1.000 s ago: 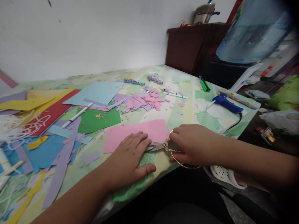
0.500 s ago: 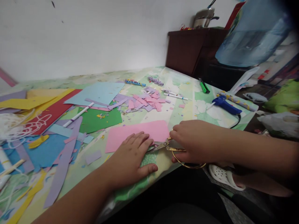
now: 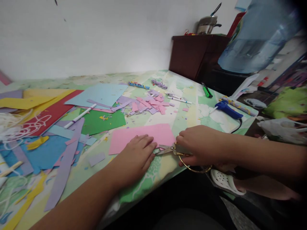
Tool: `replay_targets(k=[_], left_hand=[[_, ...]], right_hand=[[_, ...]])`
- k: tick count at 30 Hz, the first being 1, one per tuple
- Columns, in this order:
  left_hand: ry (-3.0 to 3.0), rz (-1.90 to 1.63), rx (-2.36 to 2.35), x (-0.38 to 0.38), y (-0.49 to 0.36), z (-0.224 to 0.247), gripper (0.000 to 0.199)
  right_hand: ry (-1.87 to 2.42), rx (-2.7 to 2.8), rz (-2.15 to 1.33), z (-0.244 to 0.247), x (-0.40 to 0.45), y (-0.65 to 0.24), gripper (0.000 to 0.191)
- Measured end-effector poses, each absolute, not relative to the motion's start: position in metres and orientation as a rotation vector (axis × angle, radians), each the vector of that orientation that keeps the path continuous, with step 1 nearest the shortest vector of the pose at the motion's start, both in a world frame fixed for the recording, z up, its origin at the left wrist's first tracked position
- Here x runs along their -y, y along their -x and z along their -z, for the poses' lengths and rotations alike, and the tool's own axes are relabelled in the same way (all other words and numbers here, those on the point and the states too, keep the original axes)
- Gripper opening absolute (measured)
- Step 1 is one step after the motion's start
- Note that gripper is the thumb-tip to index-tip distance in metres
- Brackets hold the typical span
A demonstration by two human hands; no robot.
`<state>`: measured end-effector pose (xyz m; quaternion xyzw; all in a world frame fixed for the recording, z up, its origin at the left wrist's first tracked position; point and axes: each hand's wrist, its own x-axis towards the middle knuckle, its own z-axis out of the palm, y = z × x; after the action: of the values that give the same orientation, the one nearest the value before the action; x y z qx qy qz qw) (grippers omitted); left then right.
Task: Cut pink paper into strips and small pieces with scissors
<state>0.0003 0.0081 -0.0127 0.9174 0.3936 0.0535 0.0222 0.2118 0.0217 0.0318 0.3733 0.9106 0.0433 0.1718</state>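
Pink paper (image 3: 141, 135) lies flat on a cloth-covered worktop (image 3: 184, 121), its near edge partly beneath a person's left hand (image 3: 133, 159). The fingers (image 3: 146, 145) of that hand are extended, close to one another and palm down, reaching over the paper without closing around anything. At right, the right hand (image 3: 203, 145) holds gold-handled scissors (image 3: 172, 149), its fingers clamped on the handles, just beside the paper's right end. The blades stand apart and point toward the left hand at the paper's near right corner; how much of the paper sits between them cannot be told. Beyond the paper spreads a heap of pink and purple scraps (image 3: 151, 103), with white pens (image 3: 178, 99) lying near it. To the left, a green sheet (image 3: 103, 123) lies near a light blue sheet (image 3: 100, 92), while a red sheet (image 3: 55, 111) and tangled white string (image 3: 14, 129) occupy the area farther left. Long purple strips (image 3: 66, 166) stretch across the worktop's left side. A blue glue gun (image 3: 229, 109) rests beyond the right hand, near a green cutter (image 3: 207, 91). In the background, a large water bottle (image 3: 251, 41) stands beside a dark cabinet (image 3: 187, 54) topped by a pot (image 3: 206, 25).
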Motion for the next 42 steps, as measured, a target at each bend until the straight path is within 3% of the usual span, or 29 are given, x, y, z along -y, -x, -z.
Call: replay_targets(k=[21,36,42], left_hand=[[-2.857,-0.003,-1.252,-0.006,-0.001,0.010,0.053],[-2.829,-0.033,-1.229,-0.005,0.001,0.009,0.051],[-2.825,-0.022,-1.222,-0.006,0.000,0.009,0.052]], right_hand=[[-0.970,-2.621,0.092,-0.033,-0.042,-0.228,0.042],[-0.935,-2.573,0.153,-0.048,-0.048,-0.222,0.052],[-0.974,-2.436,0.443,-0.053,-0.054,-0.221,0.051]])
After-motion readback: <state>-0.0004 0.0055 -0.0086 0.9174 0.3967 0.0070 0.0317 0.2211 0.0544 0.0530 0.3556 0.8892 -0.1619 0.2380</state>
